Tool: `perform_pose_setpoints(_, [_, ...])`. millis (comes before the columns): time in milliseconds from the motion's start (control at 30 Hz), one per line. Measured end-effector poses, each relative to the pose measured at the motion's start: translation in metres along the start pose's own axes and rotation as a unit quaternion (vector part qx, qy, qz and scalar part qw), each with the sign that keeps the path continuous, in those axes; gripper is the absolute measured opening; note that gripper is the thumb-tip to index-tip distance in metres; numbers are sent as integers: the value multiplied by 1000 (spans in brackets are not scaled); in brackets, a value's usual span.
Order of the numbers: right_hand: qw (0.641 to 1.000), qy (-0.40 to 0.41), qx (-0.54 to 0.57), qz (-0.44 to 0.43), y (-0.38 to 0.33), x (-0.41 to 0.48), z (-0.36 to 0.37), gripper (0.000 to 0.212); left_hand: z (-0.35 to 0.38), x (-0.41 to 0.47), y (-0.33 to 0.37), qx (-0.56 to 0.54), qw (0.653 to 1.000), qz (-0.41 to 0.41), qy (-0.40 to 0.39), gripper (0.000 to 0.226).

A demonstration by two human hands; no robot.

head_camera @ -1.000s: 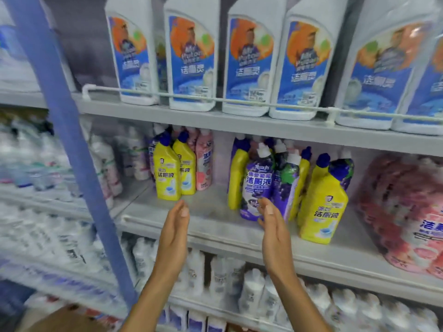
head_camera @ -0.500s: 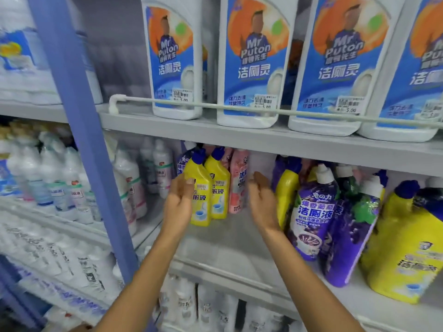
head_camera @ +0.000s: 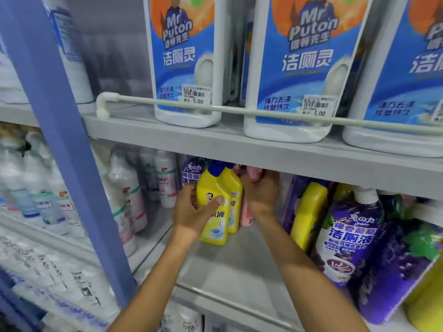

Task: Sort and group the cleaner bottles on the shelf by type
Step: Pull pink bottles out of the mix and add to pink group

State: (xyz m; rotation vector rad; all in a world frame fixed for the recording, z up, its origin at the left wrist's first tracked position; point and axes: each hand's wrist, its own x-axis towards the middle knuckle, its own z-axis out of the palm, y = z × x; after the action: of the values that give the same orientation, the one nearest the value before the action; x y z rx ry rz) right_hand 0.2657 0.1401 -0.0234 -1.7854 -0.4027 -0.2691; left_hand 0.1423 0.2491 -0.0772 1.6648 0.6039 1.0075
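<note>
Head view: the left hand (head_camera: 191,213) grips the front yellow bottle (head_camera: 211,188) at the far left of the middle shelf (head_camera: 239,271). The right hand (head_camera: 261,192) curls round the pink bottle (head_camera: 247,214), just right of a second yellow bottle (head_camera: 233,188).

Obs.: the left hand (head_camera: 191,212) has its thumb across the front yellow bottle (head_camera: 208,188); its fingers pass behind the bottle, unseen. The second yellow bottle (head_camera: 233,185), at 3 o'clock of the first, shows only a strip.

The pink bottle (head_camera: 246,215) is mostly covered by the yellow pair and by the right hand (head_camera: 261,192) curled round its neck; fingertips hidden.

The purple bottle (head_camera: 191,170), at 11 o'clock of the pair, has its cap lost under the upper shelf (head_camera: 239,149).

The big white bottles (head_camera: 187,68) at 12 o'clock have their tops cut off by the edge.

The left-bay bottles (head_camera: 36,188) at 9 o'clock are blurred, labels unreadable.

The corner yellow bottle (head_camera: 426,307) at 4 o'clock is cropped.
</note>
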Motion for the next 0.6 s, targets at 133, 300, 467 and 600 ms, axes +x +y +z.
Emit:
perform_pose_setpoints(133, [999, -31, -36, -14, 4, 2, -7, 24, 8, -4, 2, 37, 998, 7, -40, 61])
perform_pose_setpoints(300, [993, -53, -97, -38, 12, -9, -29, 54, 17, -9, 4, 48, 997, 13, -63, 55])
perform_pose_setpoints(467, [991, -31, -107, -75, 7, -50, -71, 18, 21, -12, 8, 116, 991, 26, -57, 51])
perform_pose_setpoints(600, [992, -14, -108, -58, 2, -85, -102, 17, 40, -21, 20, 181, 982, 36, -41, 70])
